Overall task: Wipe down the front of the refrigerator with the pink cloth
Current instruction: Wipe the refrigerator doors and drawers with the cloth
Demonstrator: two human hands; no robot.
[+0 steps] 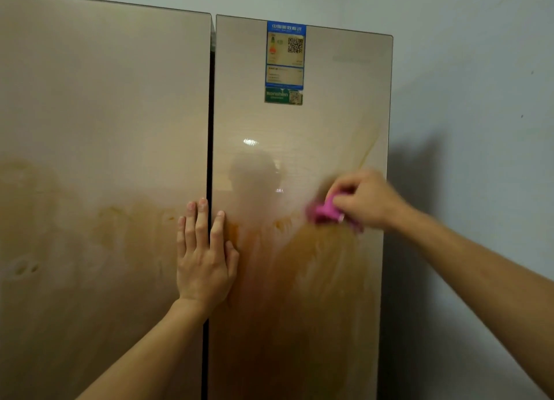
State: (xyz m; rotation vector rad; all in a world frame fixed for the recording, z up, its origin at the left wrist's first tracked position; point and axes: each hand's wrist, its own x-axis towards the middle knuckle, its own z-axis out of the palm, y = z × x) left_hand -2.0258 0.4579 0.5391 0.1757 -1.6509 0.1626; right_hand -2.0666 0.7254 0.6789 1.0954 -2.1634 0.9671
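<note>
The right hand [367,197] is closed around the bunched pink cloth [325,211], pressing it against the refrigerator's [120,115] right door [299,136], just above a brownish smear [314,279]. The left hand [204,255] lies flat and open, holding nothing, across the gap between the two doors.

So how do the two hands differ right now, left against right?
The left hand lies flat and open, fingers spread across the gap between the refrigerator doors; the right hand is closed around the pink cloth. The left looks sharp, the right motion-blurred. Both are at the fridge front, by the orange-brown smears.
</note>
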